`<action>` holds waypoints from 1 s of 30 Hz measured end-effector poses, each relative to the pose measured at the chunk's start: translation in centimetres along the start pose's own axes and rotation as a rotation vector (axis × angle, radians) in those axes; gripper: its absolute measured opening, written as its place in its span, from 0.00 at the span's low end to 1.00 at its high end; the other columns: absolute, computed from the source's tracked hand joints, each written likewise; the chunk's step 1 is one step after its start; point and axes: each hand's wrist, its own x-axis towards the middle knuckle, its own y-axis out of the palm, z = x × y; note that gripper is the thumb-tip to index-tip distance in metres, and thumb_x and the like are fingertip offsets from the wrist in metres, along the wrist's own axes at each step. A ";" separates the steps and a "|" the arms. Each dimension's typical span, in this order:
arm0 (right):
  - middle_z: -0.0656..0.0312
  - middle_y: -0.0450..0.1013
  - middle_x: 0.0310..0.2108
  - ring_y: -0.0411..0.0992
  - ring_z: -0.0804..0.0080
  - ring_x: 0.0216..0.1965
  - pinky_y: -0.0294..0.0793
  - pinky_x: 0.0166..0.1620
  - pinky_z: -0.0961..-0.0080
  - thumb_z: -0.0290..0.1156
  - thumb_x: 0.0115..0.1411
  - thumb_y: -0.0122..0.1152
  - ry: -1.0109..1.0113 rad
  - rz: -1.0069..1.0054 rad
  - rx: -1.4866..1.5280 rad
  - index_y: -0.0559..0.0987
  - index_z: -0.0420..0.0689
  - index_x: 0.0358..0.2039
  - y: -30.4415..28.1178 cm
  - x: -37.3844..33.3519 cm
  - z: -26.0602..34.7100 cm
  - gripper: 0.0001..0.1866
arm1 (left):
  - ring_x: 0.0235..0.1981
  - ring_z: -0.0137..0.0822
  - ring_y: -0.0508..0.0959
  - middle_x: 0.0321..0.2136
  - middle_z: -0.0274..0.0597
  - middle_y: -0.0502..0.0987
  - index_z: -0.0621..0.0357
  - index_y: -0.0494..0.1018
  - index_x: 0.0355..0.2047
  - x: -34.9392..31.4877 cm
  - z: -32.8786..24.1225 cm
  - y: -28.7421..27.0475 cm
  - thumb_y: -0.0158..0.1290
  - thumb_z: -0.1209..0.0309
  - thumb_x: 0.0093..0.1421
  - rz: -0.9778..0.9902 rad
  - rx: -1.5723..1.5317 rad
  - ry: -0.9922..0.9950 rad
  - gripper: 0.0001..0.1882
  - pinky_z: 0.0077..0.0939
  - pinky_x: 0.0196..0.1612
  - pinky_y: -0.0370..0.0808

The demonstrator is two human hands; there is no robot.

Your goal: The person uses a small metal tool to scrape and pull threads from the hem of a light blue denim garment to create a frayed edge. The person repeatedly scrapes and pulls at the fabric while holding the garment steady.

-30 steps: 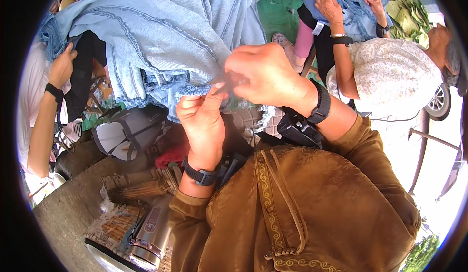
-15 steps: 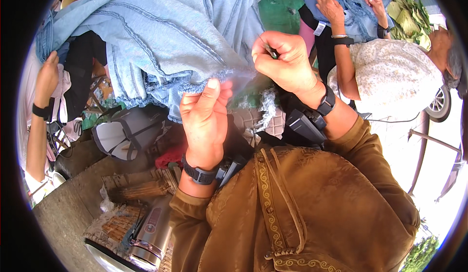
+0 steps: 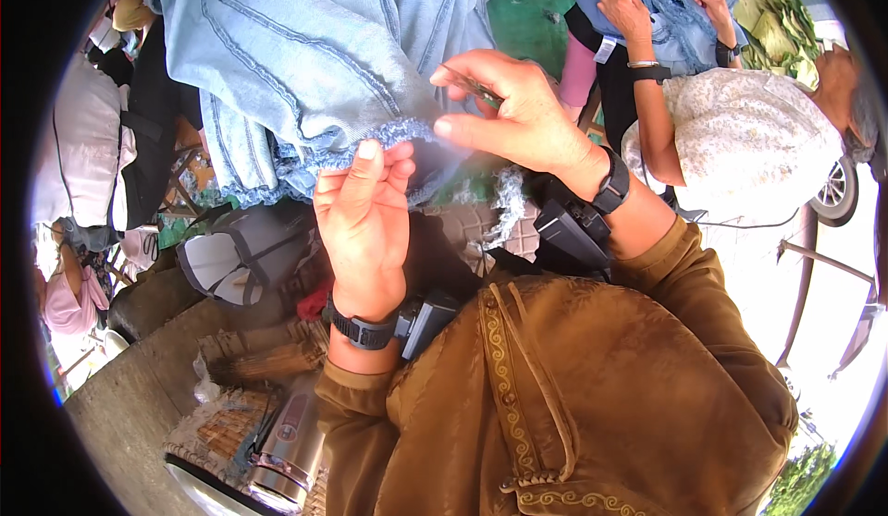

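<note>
Light blue denim cloth (image 3: 305, 63) with dark raised seams fills the upper middle and hangs toward me. Along its lower border runs a fluffy, frayed blue hem (image 3: 407, 131). My left hand (image 3: 365, 220) pinches this hem between thumb and fingers, palm turned up. Just right of it, my right hand (image 3: 518, 118) holds a slim metal tool (image 3: 476, 89) along the forefinger; its exact kind is unclear. The right thumb is apart from the forefinger, close to the hem's right end. Loose threads there are blurred.
At right, another person in a pale patterned top (image 3: 731, 137) handles blue denim. Pale thread tufts (image 3: 507, 206) hang below my right hand. A grey-white bag (image 3: 231, 257), a metal flask (image 3: 289, 442) and a wooden board (image 3: 139, 396) are at lower left.
Both my hands have moved left, and the right thumb has opened away from the forefinger. The other person's hand at far left has gone from the cloth, whose left end no longer stretches out there.
</note>
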 end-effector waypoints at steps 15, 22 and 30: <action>0.63 0.69 0.21 0.64 0.81 0.19 0.58 0.19 0.84 0.23 0.52 0.60 0.684 -0.026 0.858 0.74 0.40 0.26 0.3 1.4 -1.5 0.04 | 0.46 0.32 0.72 0.49 0.49 0.71 0.63 0.67 0.51 -0.4 -3.5 -1.6 0.54 0.77 0.58 0.130 0.921 0.409 0.20 0.19 0.43 0.70; 0.60 0.69 0.21 0.66 0.76 0.20 0.59 0.18 0.83 0.21 0.51 0.61 0.770 -0.095 1.026 0.73 0.40 0.25 -0.8 1.9 -2.4 0.05 | 0.40 0.29 0.67 0.42 0.38 0.63 0.59 0.61 0.48 -0.8 0.6 -4.8 0.62 0.75 0.52 -0.224 0.627 0.348 0.27 0.22 0.42 0.70; 0.65 0.68 0.20 0.63 0.82 0.18 0.57 0.18 0.86 0.22 0.53 0.61 0.733 -0.272 0.718 0.73 0.41 0.25 -0.7 1.3 -2.2 0.04 | 0.25 0.21 0.68 0.26 0.30 0.69 0.61 0.66 0.36 2.4 2.1 -3.3 0.59 0.79 0.52 -0.155 0.721 0.478 0.14 0.18 0.30 0.69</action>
